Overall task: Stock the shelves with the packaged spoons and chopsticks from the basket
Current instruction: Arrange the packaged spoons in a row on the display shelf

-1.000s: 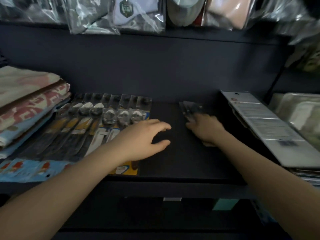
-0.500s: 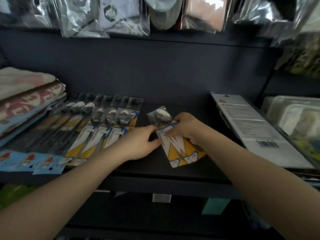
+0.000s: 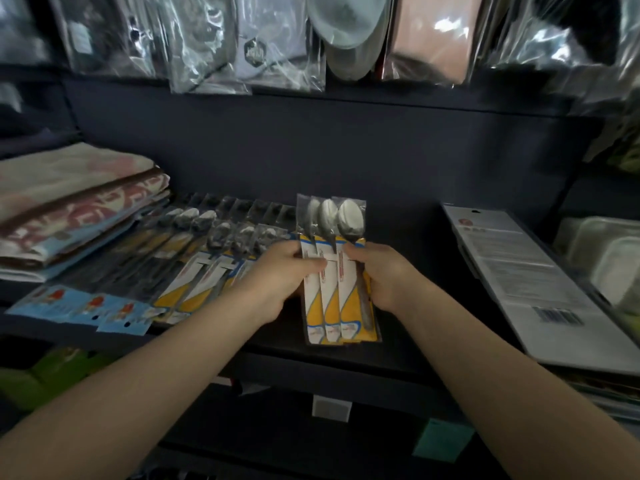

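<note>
Three packaged spoons (image 3: 334,292), on yellow and white cards, are fanned side by side and tilted up over the middle of the dark shelf (image 3: 415,323). My left hand (image 3: 277,275) grips their left edge and my right hand (image 3: 384,275) grips their right edge. The spoon bowls stick up above my fingers. To the left, a row of several more packaged spoons (image 3: 207,261) lies flat on the shelf, overlapping. Darker packaged cutlery (image 3: 138,258) lies further left; whether it is chopsticks I cannot tell. No basket is in view.
Folded towels (image 3: 69,209) are stacked at the far left. A long flat white box (image 3: 530,282) lies on the right, with plastic-wrapped containers (image 3: 602,258) beyond it. Bagged goods (image 3: 242,46) hang above the shelf. Blue packet cards (image 3: 86,306) line the front left edge.
Both hands picked the spoon packs up from the shelf, squared them together and raised them upright. A second ago the right hand lay flat on them and the left hand was open.
</note>
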The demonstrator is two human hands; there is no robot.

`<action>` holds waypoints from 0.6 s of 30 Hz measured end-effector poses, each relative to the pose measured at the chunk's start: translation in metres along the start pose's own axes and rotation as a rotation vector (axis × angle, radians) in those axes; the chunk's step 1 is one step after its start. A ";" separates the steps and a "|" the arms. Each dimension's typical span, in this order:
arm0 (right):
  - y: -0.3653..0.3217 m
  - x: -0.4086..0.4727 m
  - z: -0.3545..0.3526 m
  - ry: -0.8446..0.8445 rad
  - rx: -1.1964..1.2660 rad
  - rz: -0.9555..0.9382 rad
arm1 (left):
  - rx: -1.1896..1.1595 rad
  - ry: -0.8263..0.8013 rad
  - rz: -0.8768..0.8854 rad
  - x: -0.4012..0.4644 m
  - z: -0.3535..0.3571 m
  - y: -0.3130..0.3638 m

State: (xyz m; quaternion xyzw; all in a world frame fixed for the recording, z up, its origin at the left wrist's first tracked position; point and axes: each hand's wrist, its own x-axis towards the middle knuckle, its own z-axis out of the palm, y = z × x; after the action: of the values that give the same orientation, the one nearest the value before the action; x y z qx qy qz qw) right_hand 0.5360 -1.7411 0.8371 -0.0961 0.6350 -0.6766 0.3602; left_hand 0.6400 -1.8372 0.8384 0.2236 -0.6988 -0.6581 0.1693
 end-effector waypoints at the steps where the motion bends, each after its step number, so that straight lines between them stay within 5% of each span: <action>1: -0.001 0.001 0.003 0.004 0.023 -0.003 | 0.071 0.018 0.052 -0.003 -0.003 0.003; 8: -0.025 0.026 0.030 0.149 0.026 -0.132 | 0.096 0.272 0.208 -0.004 -0.063 0.012; 18: -0.024 0.084 0.062 0.212 -0.295 -0.010 | 0.129 0.213 0.158 -0.006 -0.120 -0.010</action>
State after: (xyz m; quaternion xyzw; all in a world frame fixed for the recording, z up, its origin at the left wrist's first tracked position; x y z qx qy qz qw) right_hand 0.5033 -1.8428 0.8431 -0.0790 0.7613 -0.5844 0.2698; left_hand 0.7101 -1.9358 0.8379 0.2471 -0.7331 -0.5689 0.2789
